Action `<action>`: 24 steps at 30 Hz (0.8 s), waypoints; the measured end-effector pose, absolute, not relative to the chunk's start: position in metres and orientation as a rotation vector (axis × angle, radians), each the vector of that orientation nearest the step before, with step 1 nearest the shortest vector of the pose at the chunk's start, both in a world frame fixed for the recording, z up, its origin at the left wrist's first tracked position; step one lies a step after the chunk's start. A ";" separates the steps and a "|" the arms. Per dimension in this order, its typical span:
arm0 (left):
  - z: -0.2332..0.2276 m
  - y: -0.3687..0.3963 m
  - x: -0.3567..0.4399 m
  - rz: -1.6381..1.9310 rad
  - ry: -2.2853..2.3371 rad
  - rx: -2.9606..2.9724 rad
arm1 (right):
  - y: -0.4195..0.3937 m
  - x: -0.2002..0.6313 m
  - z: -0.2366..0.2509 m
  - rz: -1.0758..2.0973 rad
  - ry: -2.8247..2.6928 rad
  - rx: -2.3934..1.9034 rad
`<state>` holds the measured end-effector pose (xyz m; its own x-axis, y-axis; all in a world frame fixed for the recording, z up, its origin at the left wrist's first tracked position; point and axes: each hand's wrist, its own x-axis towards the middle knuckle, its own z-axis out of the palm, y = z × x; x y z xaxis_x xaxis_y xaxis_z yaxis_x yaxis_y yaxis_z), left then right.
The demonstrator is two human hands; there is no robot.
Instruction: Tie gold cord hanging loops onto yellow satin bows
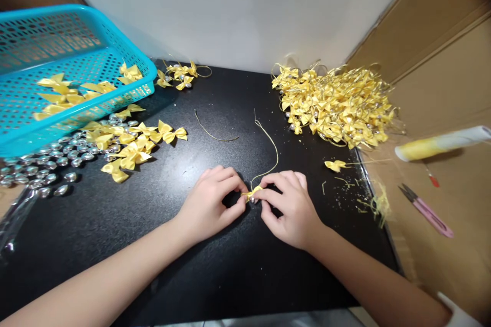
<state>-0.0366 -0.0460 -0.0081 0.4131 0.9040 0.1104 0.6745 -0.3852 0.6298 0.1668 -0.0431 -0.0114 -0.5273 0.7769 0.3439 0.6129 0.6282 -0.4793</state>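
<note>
**Two hands pinch a small yellow bow at the middle of a black tabletop**

The turquoise perforated plastic basket sits at the far left, tilted toward the viewer, with a handful of loose yellow satin ribbon bows lying inside it. Just below its front rim, a spill of small silver beads spreads across the black tabletop, beside a scatter of plain yellow bows.

At the centre, the left hand and the right hand meet fingertip to fingertip, both closed narrowly on one small yellow ribbon bow. A thin gold cord rises from that bow and curls away toward the back. A second loose piece of gold cord lies apart to the left.

At the far right, a large heap of finished yellow bows with gold cord loops is piled near the tabletop's edge; a smaller cluster lies by the basket's corner. One single bow and trimmed scraps lie near the right hand.

Beyond the right edge, brown cardboard carries pink thread snips and a yellow-and-white roll. A plain white wall stands behind.
</note>
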 end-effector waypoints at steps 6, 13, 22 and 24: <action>-0.005 -0.046 -0.037 0.716 1.335 2.153 | -0.038 0.170 -0.010 0.463 -2.066 -1.142; -0.005 -0.022 -0.063 0.712 1.849 2.389 | -0.036 0.173 -0.014 0.477 -1.952 -1.166; 0.011 0.033 -0.080 0.277 1.791 2.665 | -0.035 0.173 -0.014 0.493 -1.908 -1.153; 0.014 0.044 -0.081 0.233 1.669 2.695 | -0.035 0.173 -0.015 0.497 -1.900 -1.154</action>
